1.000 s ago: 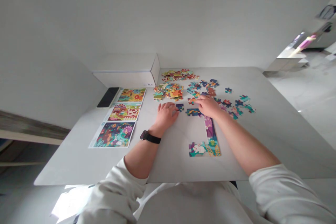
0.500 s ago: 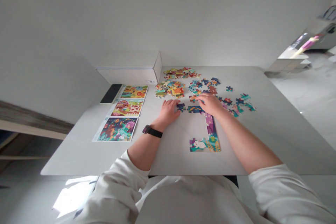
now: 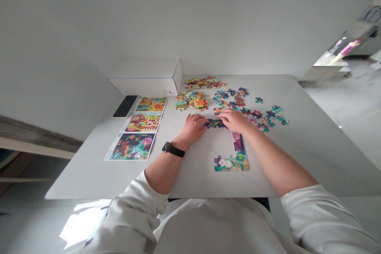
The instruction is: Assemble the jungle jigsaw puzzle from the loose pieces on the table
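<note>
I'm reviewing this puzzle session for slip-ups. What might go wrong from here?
1. The left hand and right hand both bear on the dark blue strip between them; if a tab is misaligned, pressing may bend it or skew the strip.
2. The right forearm passes close beside the purple column of joined pieces; a sideways shift might pull it apart.
3. The loose pieces just beyond the right hand could get swept out of place.

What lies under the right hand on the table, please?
The right hand covers one end of a dark blue puzzle strip; whether that end joins the purple column cannot be seen.
</note>
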`<state>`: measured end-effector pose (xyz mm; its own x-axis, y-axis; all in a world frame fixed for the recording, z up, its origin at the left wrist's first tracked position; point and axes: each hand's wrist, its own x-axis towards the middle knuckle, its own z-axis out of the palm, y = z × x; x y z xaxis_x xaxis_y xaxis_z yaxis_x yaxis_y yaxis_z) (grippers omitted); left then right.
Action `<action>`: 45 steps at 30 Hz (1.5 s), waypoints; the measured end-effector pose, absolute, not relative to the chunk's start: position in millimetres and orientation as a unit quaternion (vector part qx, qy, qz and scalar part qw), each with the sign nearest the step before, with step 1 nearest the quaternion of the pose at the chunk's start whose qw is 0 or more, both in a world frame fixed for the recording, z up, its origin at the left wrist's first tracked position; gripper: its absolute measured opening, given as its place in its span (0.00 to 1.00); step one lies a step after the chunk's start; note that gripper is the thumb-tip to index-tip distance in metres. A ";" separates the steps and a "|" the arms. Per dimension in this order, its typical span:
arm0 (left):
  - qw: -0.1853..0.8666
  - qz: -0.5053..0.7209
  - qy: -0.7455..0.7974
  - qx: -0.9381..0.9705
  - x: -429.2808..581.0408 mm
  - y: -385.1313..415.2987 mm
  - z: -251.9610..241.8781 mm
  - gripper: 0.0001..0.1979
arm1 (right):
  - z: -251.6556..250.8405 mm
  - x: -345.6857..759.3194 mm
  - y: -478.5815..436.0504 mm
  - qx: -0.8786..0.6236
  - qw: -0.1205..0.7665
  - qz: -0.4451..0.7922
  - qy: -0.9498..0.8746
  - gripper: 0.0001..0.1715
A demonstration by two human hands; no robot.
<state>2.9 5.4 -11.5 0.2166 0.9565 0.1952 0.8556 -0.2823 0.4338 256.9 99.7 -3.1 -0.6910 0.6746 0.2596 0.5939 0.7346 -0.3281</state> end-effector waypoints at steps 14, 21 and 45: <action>0.113 0.206 0.590 0.772 3.8 3.4 -9.0 0.17 | -5.4 253.7 96.7 -0.323 0.158 0.114 -0.926 0.19; 0.099 0.208 0.601 0.765 1.7 3.5 -9.5 0.17 | -7.7 254.2 98.1 -0.312 0.163 0.115 -0.929 0.18; 0.047 0.201 0.626 0.752 -20.0 5.6 -10.6 0.11 | 4.0 256.1 97.8 -0.335 0.149 0.153 -0.917 0.15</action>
<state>-20.0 5.6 -10.6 0.1350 0.9604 0.2437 0.9229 -0.2114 0.3218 256.1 97.8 4.0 -0.7302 0.6613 0.1717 0.5698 0.7282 -0.3809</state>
